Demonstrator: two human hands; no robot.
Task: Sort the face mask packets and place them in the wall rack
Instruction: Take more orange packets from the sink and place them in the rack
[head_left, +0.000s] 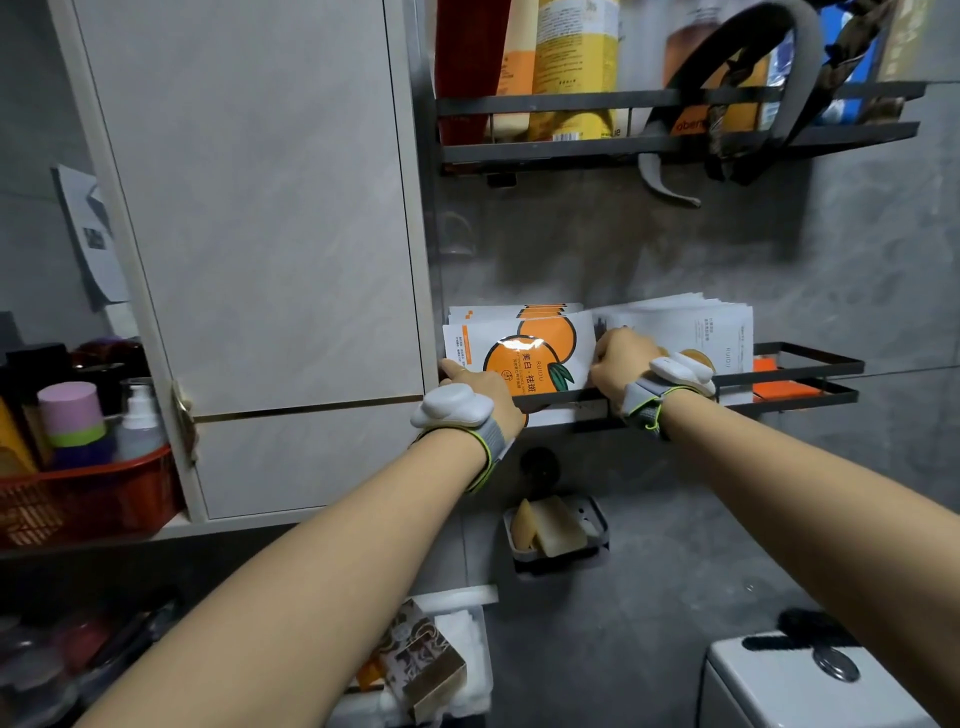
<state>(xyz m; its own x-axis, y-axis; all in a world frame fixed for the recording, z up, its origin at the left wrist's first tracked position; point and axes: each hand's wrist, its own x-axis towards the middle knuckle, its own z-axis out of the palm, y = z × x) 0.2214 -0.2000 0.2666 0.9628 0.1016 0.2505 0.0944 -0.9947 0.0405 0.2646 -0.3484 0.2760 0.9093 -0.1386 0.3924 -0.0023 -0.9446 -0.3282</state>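
Note:
A stack of white face mask packets with an orange fruit print (540, 343) stands on edge in the left part of the black wall rack (810, 358). To its right stands a second stack of plain white packets (701, 325). My left hand (483, 389) holds the lower left corner of the orange-print stack, index finger stretched along its left edge. My right hand (621, 361) grips the right edge of that stack, where the two stacks meet. Both wrists wear grey bands with white devices.
An upper black rack (675, 143) holds bottles and a hanging headband. A white cabinet door (270, 234) is at left, with a red basket of bottles (88, 493) below it. A soap dish (556, 530) hangs under the rack. An orange item (779, 384) lies at the rack's right end.

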